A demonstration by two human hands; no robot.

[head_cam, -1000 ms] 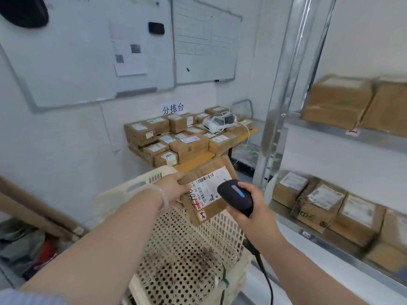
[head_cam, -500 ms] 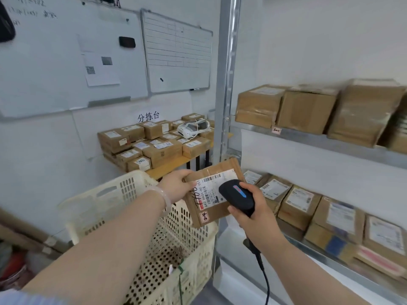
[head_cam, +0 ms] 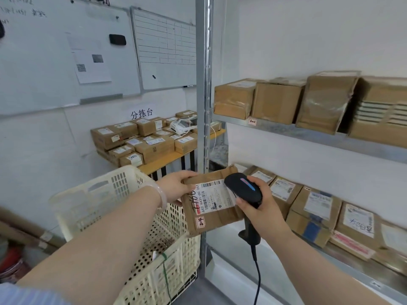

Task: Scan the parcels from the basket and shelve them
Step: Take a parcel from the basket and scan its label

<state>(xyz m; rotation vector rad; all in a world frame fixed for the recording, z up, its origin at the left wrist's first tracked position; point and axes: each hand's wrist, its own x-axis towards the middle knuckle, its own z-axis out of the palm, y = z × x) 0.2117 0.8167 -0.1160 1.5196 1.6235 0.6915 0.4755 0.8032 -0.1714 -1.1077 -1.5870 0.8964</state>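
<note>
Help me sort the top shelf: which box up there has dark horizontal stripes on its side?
The rightmost box on the upper shelf; the three boxes to its left are plain brown cardboard.

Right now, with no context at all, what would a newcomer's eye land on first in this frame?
Dead centre, the brown parcel with its white barcode label, gripped by the left hand above the cream basket, while the right hand points a black scanner at it. Next, the metal shelves on the right, lined with cardboard boxes.
</note>
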